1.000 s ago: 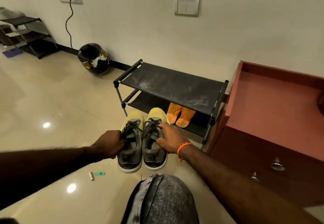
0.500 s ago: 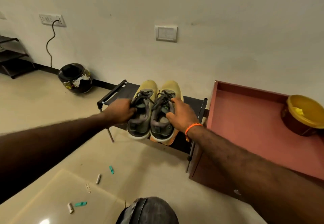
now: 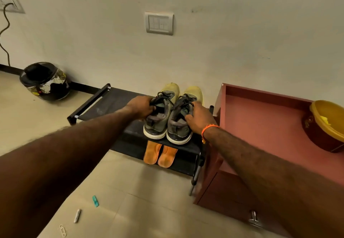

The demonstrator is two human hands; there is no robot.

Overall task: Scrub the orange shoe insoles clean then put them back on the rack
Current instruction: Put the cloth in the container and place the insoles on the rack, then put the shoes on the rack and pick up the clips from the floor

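Setting shoes (image 3: 168,116) onto rack (image 3: 104,105) top, lifted from floor; left hand (image 3: 142,107) and right hand (image 3: 198,118) grip collars; orange insoles (image 3: 160,155) below rack top, untouched.

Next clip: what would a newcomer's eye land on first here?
The pair of grey-and-yellow shoes on the rack's top shelf, gripped by the left hand and right hand. Then the two orange insoles side by side on the shelf below.

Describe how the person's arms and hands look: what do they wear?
Both forearms are bare, with no sleeves in view. The right hand has an orange thread band tied round its wrist. The left hand shows no band, and no gloves are worn.
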